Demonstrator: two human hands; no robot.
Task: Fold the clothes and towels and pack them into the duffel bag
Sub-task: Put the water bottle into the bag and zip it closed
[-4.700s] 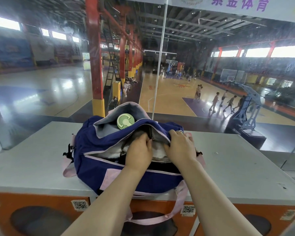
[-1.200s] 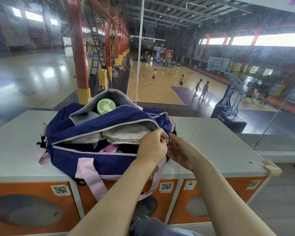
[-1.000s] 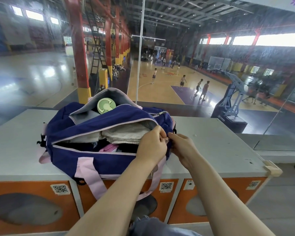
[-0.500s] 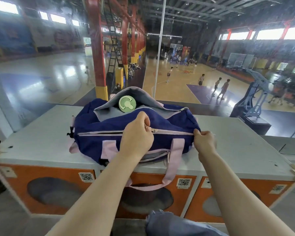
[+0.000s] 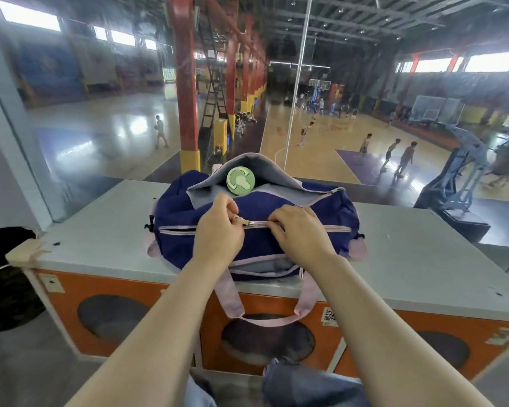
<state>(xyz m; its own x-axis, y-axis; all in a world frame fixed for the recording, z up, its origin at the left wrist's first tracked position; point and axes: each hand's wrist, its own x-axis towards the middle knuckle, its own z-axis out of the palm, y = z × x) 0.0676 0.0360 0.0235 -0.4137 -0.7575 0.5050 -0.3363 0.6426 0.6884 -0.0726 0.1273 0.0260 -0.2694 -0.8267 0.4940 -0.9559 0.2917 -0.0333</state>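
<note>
On top of the grey-topped table (image 5: 423, 254) with orange cabinet fronts lies a navy-blue fabric duffel bag (image 5: 315, 212) trimmed in pale pink, its long side facing the person. Its main zipper (image 5: 306, 228), a pale pink line across the top, looks closed to the right of the hands and along the stretch left of them; the short part under the hands is hidden. The left hand (image 5: 218, 233) sits on the middle of the bag with fingers curled, its grip pinching the small metal zipper pull (image 5: 241, 222) between thumb and fingertip. The right hand (image 5: 297, 233) is just beside it, fingers curled down onto the zipper line, pinching the fabric there; the two hands nearly touch. Behind the hands, a grey-lined flap (image 5: 256, 168) at the back of the bag stands open, and a round pale green lid (image 5: 240, 180) of some container pokes out of it. A pale pink carrying strap (image 5: 265, 318) hangs in a loop over the front edge of the table, across the orange panel. A QR-code sticker (image 5: 330, 314) is on that panel near the strap. No clothes or towels are visible outside the bag. Beyond a glass wall, a basketball court (image 5: 335, 142) with several players spreads out below.
</note>
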